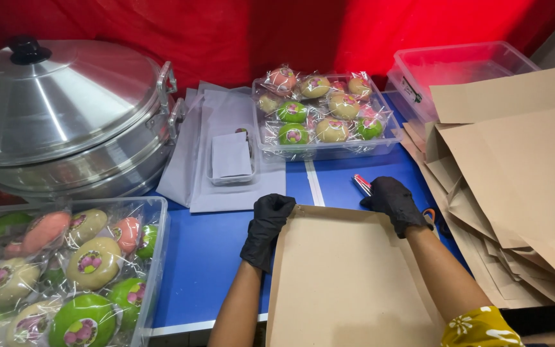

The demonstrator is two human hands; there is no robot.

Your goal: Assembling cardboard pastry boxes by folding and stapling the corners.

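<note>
Far left, a clear bin (155, 270) of wrapped cakes sits below the big metal steamer (65, 109). Centre, the left hand (266, 228) in a black glove pinches the top left corner of the brown paper bag (348, 276) lying flat on the blue table (207, 250). The right hand (393, 202) grips the top right corner (fingers curled over the edge). Further right, a stack of brown bags (515, 186).
</note>
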